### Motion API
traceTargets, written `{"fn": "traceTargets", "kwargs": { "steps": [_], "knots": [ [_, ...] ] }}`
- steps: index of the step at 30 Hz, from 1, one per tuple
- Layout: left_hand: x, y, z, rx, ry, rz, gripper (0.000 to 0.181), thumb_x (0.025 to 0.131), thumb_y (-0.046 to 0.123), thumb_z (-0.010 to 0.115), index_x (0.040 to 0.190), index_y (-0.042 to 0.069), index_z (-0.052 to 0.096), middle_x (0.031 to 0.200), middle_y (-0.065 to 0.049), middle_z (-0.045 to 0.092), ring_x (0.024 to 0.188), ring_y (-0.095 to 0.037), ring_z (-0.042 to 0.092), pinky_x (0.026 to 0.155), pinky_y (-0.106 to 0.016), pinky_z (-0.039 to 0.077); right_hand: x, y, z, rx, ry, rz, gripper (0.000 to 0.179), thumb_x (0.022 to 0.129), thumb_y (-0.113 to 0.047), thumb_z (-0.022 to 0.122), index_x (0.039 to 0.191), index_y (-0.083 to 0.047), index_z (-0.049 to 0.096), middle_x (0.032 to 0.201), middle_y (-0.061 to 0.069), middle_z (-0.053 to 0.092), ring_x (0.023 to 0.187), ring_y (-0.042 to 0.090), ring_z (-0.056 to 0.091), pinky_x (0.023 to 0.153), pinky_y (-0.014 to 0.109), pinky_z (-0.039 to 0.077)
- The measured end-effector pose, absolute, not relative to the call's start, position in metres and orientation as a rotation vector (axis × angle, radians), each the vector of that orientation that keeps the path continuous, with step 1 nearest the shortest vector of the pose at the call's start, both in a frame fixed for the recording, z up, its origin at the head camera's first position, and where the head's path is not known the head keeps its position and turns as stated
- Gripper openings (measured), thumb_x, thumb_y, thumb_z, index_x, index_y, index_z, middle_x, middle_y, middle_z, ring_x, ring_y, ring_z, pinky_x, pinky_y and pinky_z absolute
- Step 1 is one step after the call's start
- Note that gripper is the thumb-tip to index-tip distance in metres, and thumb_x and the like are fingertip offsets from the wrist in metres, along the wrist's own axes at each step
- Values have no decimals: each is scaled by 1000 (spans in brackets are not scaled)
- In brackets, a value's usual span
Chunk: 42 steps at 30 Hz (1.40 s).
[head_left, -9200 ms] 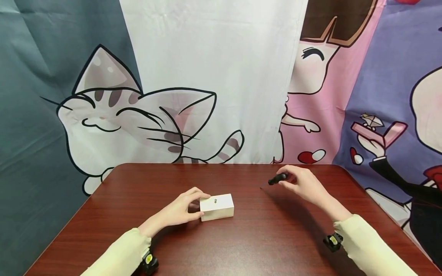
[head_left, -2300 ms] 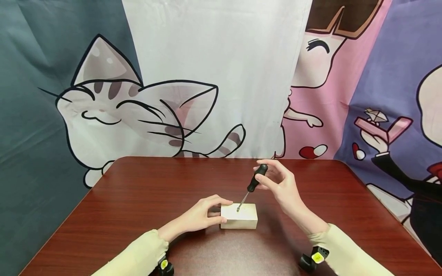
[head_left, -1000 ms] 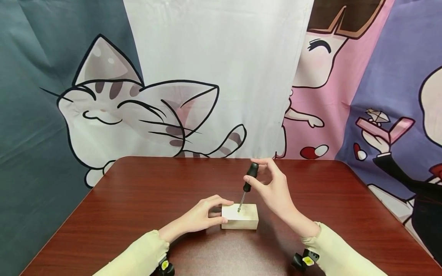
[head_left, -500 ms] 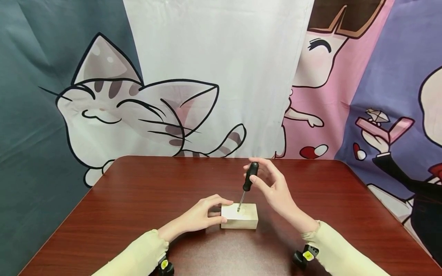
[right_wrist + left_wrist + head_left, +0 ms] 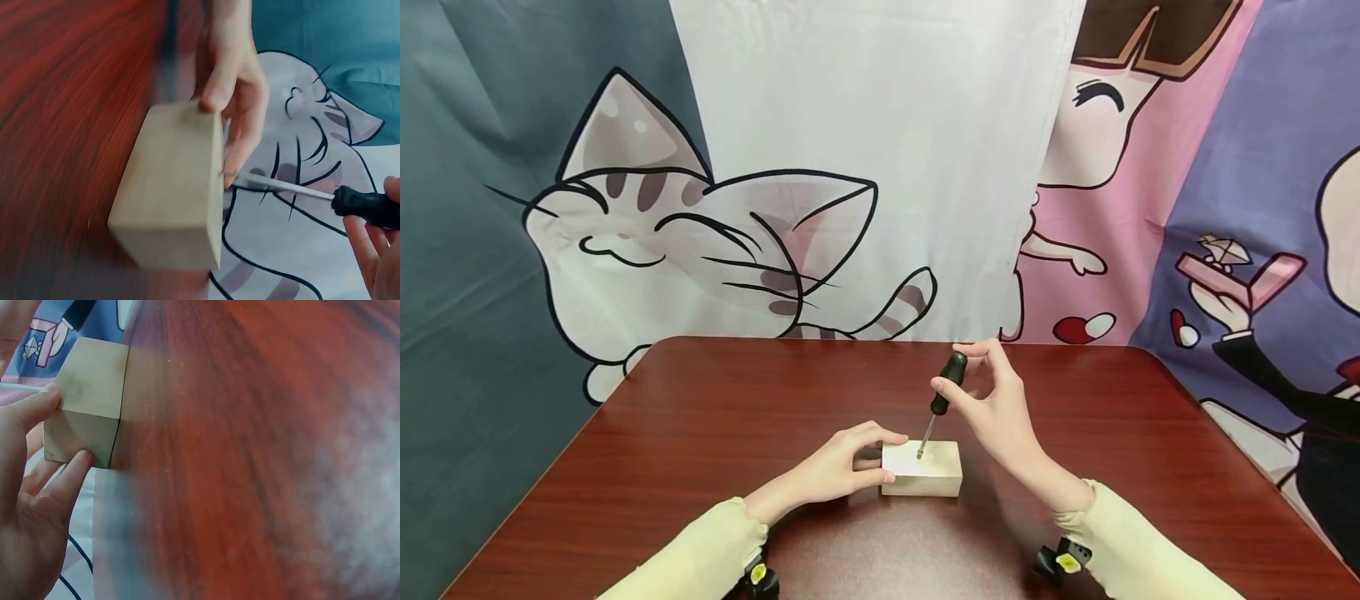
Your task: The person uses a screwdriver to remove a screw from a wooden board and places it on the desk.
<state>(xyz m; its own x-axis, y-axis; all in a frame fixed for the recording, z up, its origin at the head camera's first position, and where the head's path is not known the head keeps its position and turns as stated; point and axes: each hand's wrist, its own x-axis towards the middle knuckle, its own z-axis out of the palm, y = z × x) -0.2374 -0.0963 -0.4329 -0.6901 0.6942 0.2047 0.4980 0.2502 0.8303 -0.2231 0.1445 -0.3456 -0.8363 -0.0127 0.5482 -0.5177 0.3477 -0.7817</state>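
Pinching the screwdriver [image 5: 939, 405] by its black handle, between thumb and fingers of the right grip [image 5: 1000, 408]. Pointing tip down, with the long axis steep to the surface [image 5: 737, 408] and leaning slightly at the handle end toward the right edge. Meeting the top face of the pale wooden block [image 5: 932, 471] with the tip, at a small metallic spot too fine to make out. In the right wrist view, running along the bare shaft [image 5: 284, 186] nearly square to that face. With the block, lying about midway between left and right edges of the surface, well apart from the far edge; set lengthwise along the far edge, with one end toward the left edge and the other toward the right. Clasping the block's left end with the left grip [image 5: 827, 467], with thumb at the nearer corner and forefinger at the farther one. Beyond the far edge, hung with printed cloth [image 5: 850, 108] showing a striped cat. Covered at both forearms by pale yellow sleeves [image 5: 1135, 542].
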Motion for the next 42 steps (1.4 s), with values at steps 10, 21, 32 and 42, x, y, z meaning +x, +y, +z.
{"fn": "traceTargets", "kwargs": {
  "steps": [10,21,32,42],
  "knots": [
    [-239,-98,-434,1117,2311,1417,47,89,15,73,134,16,59,129,-4,58,124,-21,59,94,-21,53,-222,148,-349,580,-2067,1744,44,84,-2,76,124,-10,59,100,7,68,78,11,70,66,37,62],
    [-238,-97,-433,1120,2322,1405,47,89,16,73,134,16,59,129,-5,58,125,-22,58,94,-20,53,-229,155,-358,812,-2076,1679,43,96,2,59,135,-5,42,118,3,67,102,8,69,79,28,61],
    [-237,-96,-431,1126,2305,1428,46,89,14,74,133,15,59,127,-5,59,123,-22,60,94,-21,54,-228,155,-350,436,-2175,1488,48,82,-13,81,121,-12,54,85,11,61,56,9,64,57,24,57],
    [-239,-97,-432,1106,2299,1427,46,89,15,74,134,18,60,127,-5,58,125,-24,59,94,-21,53,-227,155,-350,547,-2017,1776,43,84,2,75,122,-2,56,94,-3,70,75,11,70,64,37,62]
  ]
}}
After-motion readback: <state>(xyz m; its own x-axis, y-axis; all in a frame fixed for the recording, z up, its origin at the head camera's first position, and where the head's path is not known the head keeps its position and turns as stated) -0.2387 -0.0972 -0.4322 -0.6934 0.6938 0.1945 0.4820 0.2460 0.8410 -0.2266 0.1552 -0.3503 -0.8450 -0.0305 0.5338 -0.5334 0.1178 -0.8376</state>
